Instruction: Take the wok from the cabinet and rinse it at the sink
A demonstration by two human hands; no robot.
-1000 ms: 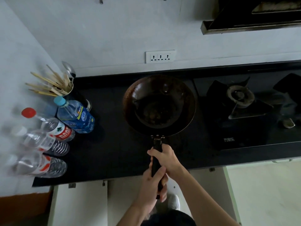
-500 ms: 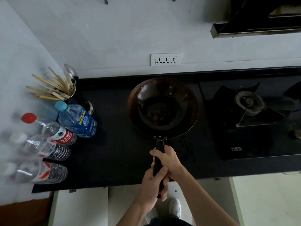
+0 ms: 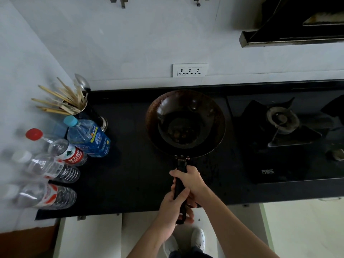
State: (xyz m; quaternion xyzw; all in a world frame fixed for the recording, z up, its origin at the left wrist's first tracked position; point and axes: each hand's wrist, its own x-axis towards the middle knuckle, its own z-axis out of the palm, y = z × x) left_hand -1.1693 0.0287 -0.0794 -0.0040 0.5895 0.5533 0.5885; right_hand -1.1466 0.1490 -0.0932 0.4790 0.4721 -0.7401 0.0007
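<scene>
1. Because the wok (image 3: pixel 186 123) looks heavy, both hands take its long black handle (image 3: pixel 180 185), one behind the other.
2. It is over the black worktop (image 3: pixel 130 174), between the water bottles (image 3: pixel 87 138) and the gas burner (image 3: pixel 283 118); no sink is in view.
3. The right hand (image 3: pixel 191 181) is in front, the left hand (image 3: pixel 173 207) behind; the fingers of both are closed around the handle.

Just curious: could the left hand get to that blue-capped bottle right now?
Probably not right away: the left hand is wrapped round the wok handle. The counter between it and the bottle looks free, though.
</scene>
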